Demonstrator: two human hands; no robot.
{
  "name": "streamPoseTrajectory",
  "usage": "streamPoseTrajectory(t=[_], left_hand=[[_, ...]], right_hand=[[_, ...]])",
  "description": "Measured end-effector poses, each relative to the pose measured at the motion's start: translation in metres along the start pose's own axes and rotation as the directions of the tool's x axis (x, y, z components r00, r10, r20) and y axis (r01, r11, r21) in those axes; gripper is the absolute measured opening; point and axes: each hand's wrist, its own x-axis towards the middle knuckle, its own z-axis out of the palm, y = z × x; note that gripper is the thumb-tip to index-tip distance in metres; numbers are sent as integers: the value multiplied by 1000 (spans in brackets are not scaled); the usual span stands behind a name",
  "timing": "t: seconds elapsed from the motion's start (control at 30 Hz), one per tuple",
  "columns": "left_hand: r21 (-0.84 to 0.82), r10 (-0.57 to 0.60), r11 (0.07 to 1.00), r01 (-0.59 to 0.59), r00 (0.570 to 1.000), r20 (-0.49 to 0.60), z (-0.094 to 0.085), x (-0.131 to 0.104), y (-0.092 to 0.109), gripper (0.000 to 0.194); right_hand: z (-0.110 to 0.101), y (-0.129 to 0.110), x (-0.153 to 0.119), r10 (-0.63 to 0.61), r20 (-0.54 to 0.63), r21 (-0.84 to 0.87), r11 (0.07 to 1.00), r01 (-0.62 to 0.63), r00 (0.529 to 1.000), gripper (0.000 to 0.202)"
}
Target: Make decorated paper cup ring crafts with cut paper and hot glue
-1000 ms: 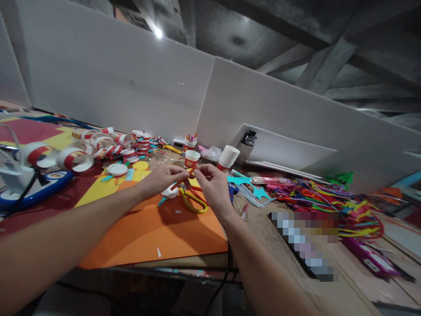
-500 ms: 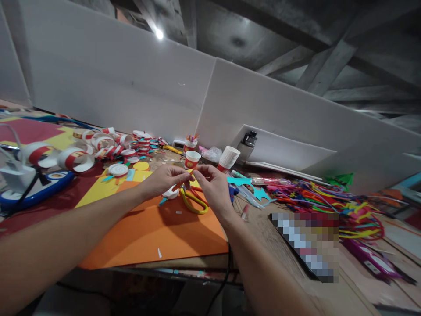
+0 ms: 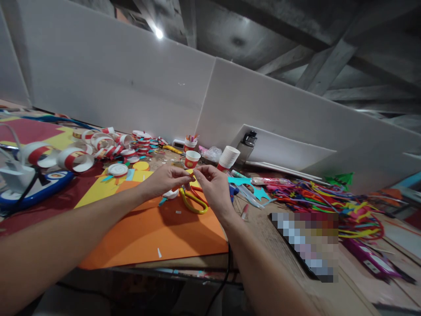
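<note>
My left hand (image 3: 166,180) and my right hand (image 3: 212,184) meet above an orange sheet (image 3: 148,239), fingertips almost touching. Between them they pinch a small orange piece (image 3: 192,174), partly hidden by the fingers. Scissors with yellow and red handles (image 3: 195,206) lie just below the hands. Beside them, partly behind my left hand, is a white disc with a blue strip (image 3: 170,194). A red and white paper cup (image 3: 191,159) stands behind the fingertips.
Cut cup rings (image 3: 77,159) lie at the left. Stacked paper cups (image 3: 228,158) and a dark bottle (image 3: 247,147) stand behind. Cyan paper (image 3: 258,192), colourful pipe cleaners (image 3: 315,197), a pixelated dark device (image 3: 304,248) and a purple tool (image 3: 370,259) are at the right.
The fingers have shifted slightly around the small orange piece, which shows less now. Both hands stay in nearly the same place.
</note>
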Motion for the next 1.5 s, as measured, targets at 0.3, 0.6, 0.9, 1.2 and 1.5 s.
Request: streamPoseTrajectory(t=[0.3,0.6,0.9,1.2,1.5], left_hand=[[-1,-24,1000,24,1000,10,0,1,-3,30],[-92,-53,994,53,999,-2,-7,4,-8,27],[-81,-12,997,0,990,-142,-23,6,-5,20],[-401,-155,915,37,952,-264,-30,11,-4,25],[-556,-241,825,104,954,-180,-25,12,-14,30]], right_hand=[[0,1,0,-11,-11,-18,1000,11,1000,17],[-2,1,1,-29,-44,0,1000,29,999,19],[-3,-2,1,-13,-41,-37,999,12,999,18],[-2,3,1,8,17,-70,998,-7,1000,19],[-1,5,3,96,-19,73,993,-94,995,21]])
